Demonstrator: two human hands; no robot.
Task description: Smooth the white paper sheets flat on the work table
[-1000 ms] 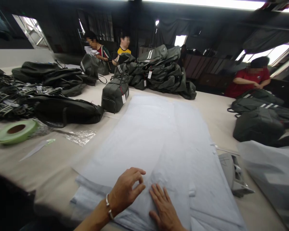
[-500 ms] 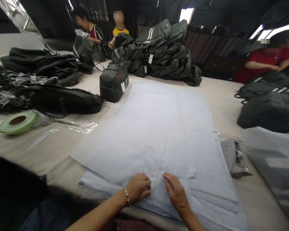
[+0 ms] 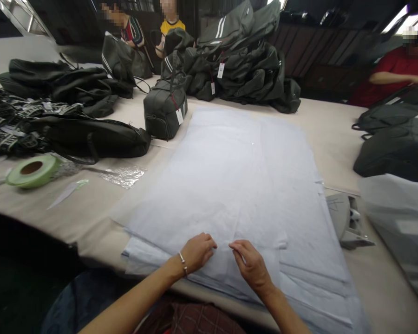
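A stack of large pale blue tissue paper sheets (image 3: 237,185) lies flat on the beige table (image 3: 90,218) in front of me. My left hand (image 3: 197,251), with a bracelet on the wrist, pinches the near edge of the top sheet. My right hand (image 3: 252,265) pinches the same sheet a little to the right. Both hands rest on the stack, fingertips close together.
A dark green duffel bag (image 3: 165,110) with a hang tag stands beyond the paper, a black bag (image 3: 90,138) lies left of it. A green tape roll (image 3: 33,170) sits at left. A pile of green bags (image 3: 244,69) is at the back, more bags (image 3: 397,144) at right. Other people sit around the table.
My left hand has curled from open fingers into a pinch on the sheet. My right hand went from flat on the paper to pinching it. The view has tilted down slightly.
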